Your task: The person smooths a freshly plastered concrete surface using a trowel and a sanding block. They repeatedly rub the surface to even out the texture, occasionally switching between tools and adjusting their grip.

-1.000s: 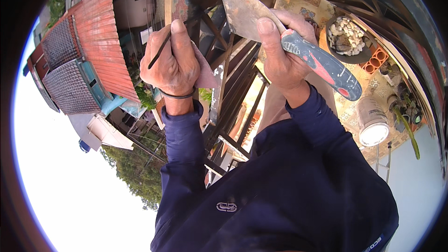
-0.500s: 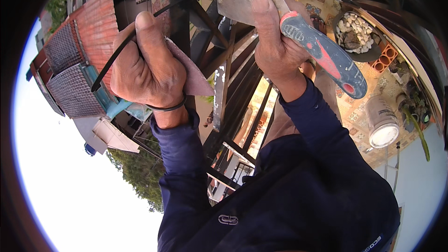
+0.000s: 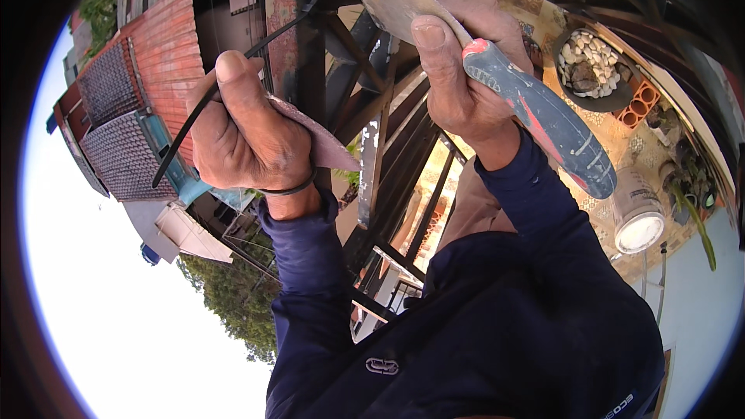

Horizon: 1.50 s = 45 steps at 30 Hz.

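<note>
My left hand [image 3: 252, 132] is closed round a pinkish-brown piece of sandpaper [image 3: 332, 149], whose pointed corner sticks out past the palm. A thin black cable [image 3: 183, 136] passes under the thumb of this hand; whether the fingers grip it too, I cannot tell. In my right hand [image 3: 458, 81] is a putty knife [image 3: 543, 112] with a worn blue-grey and red handle. Its stained metal blade [image 3: 388, 0] points up and left, with my thumb pressed on it and the fingers behind.
Dark metal beams [image 3: 372, 140] run below and between my arms. Far beneath lies a patterned tile floor [image 3: 597, 186] with a white bucket [image 3: 639, 221], a bowl of pale stones [image 3: 590, 66] and a hollow orange brick [image 3: 639, 102]. Red corrugated roofing [image 3: 164, 54] rises at the left.
The putty knife has turned in my right hand: its blade shows narrower and the handle's end sits lower. My left hand has shifted slightly down with the sandpaper.
</note>
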### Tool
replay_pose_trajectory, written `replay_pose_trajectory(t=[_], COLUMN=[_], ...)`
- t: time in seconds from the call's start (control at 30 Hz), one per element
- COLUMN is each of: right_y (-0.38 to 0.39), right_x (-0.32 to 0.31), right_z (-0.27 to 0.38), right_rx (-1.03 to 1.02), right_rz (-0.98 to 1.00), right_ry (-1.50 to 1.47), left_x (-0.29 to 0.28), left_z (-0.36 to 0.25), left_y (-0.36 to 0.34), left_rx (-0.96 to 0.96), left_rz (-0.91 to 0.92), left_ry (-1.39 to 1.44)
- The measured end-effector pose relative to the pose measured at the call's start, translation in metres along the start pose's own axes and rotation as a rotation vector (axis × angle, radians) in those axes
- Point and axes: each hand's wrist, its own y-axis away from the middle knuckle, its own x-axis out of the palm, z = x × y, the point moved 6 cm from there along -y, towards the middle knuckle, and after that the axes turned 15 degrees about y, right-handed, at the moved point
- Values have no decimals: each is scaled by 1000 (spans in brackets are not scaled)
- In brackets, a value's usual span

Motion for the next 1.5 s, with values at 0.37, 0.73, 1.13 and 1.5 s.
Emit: replay_pose_trajectory(t=[0.37,0.73,1.13,1.5], right_y=[-12,-12,2,12], right_x=[-8,-5,-13,10], right_z=[12,10,1,7], right_rx=[-37,166,250,220], right_rz=[-88,57,-57,269], right_ry=[-3,-104,-194,-38], left_x=[-6,-6,-6,-2], left_z=[3,4,5,0], left_y=[3,2,3,1], left_rx=[-134,-167,-212,-177], left_rz=[-26,-21,-50,-40], left_ry=[39,54,92,109])
